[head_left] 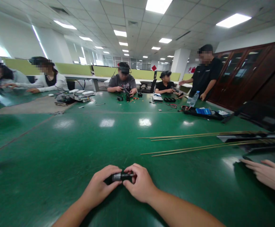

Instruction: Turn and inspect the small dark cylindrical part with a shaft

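A small dark cylindrical tool (117, 177) with a grey section and a thin metal end at its right lies sideways between my two hands, just above or on the green table (85, 148). My left hand (100, 183) is closed around its thicker left part, thumb below and fingers over the top. At the narrow right end, the fingers and thumb of my right hand (140, 182) pinch it. Its exact kind is hard to tell, since fingers cover both ends.
Thin long rods (175, 138) lie across the table at the right. Another person's hand (267, 173) rests at the right edge. Farther back are a water bottle (194, 99), a black tray with blue items (203, 112), and several people around the table.
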Available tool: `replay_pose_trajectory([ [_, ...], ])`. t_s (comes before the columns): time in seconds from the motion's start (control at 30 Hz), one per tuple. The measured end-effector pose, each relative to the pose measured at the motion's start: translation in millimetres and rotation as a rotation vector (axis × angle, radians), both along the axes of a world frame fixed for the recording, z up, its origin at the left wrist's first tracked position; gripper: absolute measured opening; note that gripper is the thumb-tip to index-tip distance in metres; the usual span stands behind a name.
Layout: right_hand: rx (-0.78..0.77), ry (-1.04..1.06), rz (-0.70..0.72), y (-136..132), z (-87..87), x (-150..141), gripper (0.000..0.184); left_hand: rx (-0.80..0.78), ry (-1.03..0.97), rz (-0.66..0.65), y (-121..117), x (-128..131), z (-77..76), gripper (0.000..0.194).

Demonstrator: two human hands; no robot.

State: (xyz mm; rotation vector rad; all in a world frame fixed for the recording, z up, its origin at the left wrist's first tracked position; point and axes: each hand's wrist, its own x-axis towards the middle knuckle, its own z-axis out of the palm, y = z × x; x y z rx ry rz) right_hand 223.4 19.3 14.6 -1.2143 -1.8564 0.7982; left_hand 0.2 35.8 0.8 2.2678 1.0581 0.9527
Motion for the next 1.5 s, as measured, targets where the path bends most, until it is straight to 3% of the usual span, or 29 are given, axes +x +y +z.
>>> replay_pose_trajectory([
  [0.27,-0.05,0.031,-0.003,1.9,-3.6,-1.3,0.016,0.028,0.016,0.011,-0.2,-1.0,-3.7,0.031],
  [0.43,-0.064,0.045,-0.007,2.3,-1.6,-1.4,0.015,0.025,0.023,0.019,-1.3,0.8,1.1,0.029],
  [1.5,-0.117,0.089,-0.011,3.1,-5.2,-1.3,0.015,0.069,0.013,0.068,-1.9,-1.1,-3.6,0.03],
])
